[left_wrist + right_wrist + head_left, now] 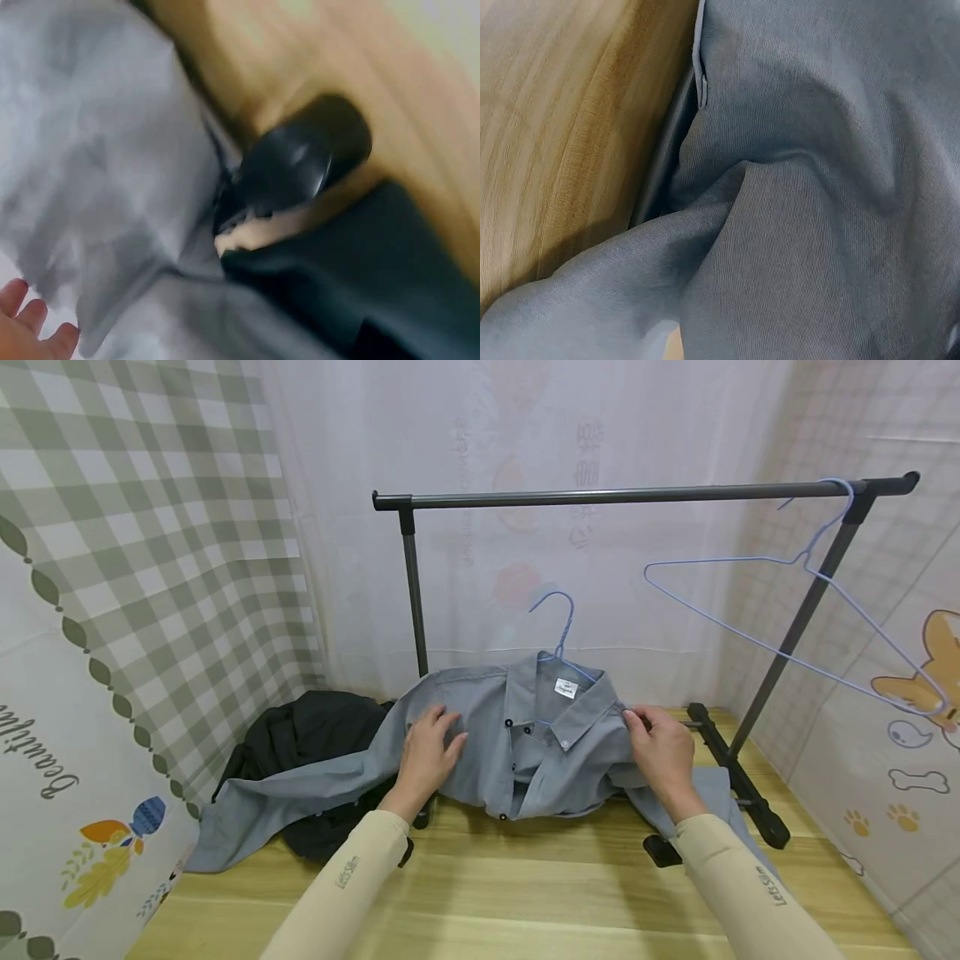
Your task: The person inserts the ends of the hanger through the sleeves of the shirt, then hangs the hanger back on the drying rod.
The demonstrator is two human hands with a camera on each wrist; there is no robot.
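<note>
A grey button-up shirt sits in the middle of the head view, collar upward, with a blue wire hanger inside its neck and the hook sticking up. My right hand pinches the shirt's shoulder, at the right of the collar. Over the chest on the other side is my left hand, its fingers spread loosely and not gripping the cloth. In the left wrist view, blurred by motion, the fingertips show beside the grey cloth. The right wrist view holds only folds of the shirt and the wooden table; that hand is hidden there.
A black metal rack stands behind the shirt, with another blue wire hanger on its right end. A dark garment lies bunched at left under the grey sleeve. Everything rests on a wooden table between curtains.
</note>
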